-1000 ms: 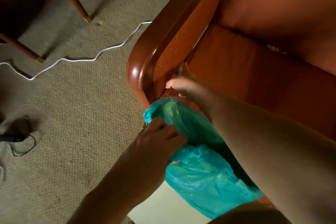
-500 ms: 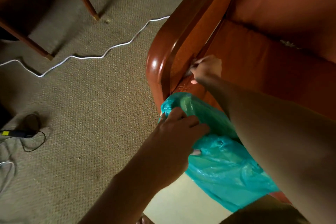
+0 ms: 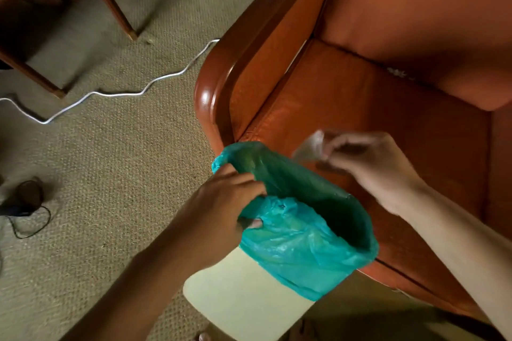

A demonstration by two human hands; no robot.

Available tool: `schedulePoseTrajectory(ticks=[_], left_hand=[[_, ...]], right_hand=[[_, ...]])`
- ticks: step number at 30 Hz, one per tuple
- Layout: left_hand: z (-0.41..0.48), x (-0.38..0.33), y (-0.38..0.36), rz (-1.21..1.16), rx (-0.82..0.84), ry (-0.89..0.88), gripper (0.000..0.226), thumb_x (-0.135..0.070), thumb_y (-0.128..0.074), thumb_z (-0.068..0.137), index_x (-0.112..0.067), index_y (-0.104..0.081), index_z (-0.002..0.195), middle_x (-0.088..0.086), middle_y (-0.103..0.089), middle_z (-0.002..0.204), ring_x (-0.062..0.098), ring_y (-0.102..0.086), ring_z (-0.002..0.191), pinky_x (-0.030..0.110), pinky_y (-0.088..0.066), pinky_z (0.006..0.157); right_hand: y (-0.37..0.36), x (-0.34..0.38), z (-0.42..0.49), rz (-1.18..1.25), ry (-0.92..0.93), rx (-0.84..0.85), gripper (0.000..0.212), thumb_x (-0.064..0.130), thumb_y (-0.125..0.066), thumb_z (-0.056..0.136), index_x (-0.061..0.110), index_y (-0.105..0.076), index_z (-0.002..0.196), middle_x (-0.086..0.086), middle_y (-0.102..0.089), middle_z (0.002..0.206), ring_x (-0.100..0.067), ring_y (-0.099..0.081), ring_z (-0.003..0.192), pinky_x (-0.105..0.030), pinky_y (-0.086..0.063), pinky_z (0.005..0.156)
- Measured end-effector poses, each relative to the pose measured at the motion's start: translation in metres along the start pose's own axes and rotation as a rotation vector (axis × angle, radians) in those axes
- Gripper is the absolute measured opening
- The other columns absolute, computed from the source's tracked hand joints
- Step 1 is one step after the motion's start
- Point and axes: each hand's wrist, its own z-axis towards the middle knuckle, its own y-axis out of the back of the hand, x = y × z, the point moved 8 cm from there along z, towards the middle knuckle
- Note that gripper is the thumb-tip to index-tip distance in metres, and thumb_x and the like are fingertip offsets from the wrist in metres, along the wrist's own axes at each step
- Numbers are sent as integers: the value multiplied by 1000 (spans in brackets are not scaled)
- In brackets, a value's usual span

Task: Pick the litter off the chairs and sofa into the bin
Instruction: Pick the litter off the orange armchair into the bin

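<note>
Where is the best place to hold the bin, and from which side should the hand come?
Hold the bin at its near-left rim, coming from the left as the left hand does, fingers hooked over the green liner. That probably keeps the liner pinned and leaves the mouth open toward the right hand, which carries the blurred litter over the chair side.

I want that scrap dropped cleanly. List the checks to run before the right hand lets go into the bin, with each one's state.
1. Litter scrap pinched in right hand: ok.
2. Bin mouth open, green liner folded over the rim: ok.
3. Left hand gripping the bin rim: ok.
4. Scrap directly above the opening: not ok; it looks nearer the far rim, over the seat cushion.
5. More litter left on the cushion: pale bits at the back seam, not ok.
6. Room left inside the bin: cannot tell.
</note>
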Motion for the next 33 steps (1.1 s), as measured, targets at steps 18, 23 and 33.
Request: schedulePoseTrajectory(ticks=[18, 23, 33], left_hand=[[51, 7, 11, -123, 43, 50, 38, -38, -77, 62, -32, -63, 96, -26, -51, 94, -2, -45, 98, 0, -25, 88], [61, 17, -3, -162, 79, 71, 57, -49, -74, 57, -42, -47, 108, -41, -41, 89, -18, -33, 103, 1, -27, 83], [61, 17, -1, -134, 21, 21, 55, -53, -74, 49, -38, -52, 97, -23, -51, 86, -7, -41, 86, 2, -35, 73]], right_hand=[[-39, -52, 161, 741, -513, -98, 11, 19, -54, 94, 14, -58, 102, -3, -57, 91, -15, -52, 69, -33, -49, 67], [-38, -36, 230, 291, -467, -56, 11, 19, -60, 90, 15, -55, 98, -2, -53, 96, -18, -57, 81, -27, -55, 66], [-11, -34, 301, -120, -360, -112, 50, 11, -74, 79, 17, -50, 122, 2, -50, 90, -23, -58, 102, -31, -50, 72]])
